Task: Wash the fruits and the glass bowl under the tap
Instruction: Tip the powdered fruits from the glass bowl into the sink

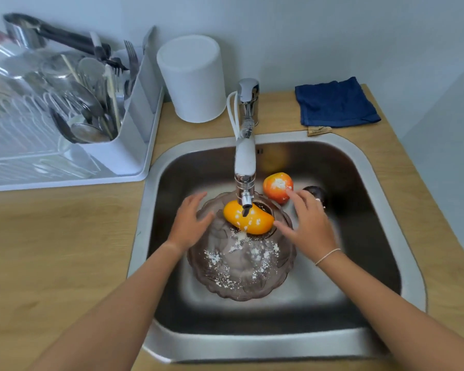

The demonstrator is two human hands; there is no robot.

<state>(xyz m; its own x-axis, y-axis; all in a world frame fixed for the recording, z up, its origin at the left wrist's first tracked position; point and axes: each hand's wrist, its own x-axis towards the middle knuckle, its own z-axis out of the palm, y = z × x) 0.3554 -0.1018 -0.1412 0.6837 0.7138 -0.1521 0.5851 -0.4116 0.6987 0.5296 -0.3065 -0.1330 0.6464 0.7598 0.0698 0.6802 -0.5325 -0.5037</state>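
Both hands are hovering spread over the bowl in the sink: left hand at its rim, right hand beside the mango under the tap. Washing is not looking started; next I am needing water running.

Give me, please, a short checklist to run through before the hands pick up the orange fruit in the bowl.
1. Left hand free, fingers open: ok.
2. Right hand free, fingers open: ok.
3. Orange fruit lies in the glass bowl, under the tap: ok.
4. Bowl sits inside the sink: ok.
5. Water running: cannot tell.
6. White powder still on fruit and bowl: not ok.
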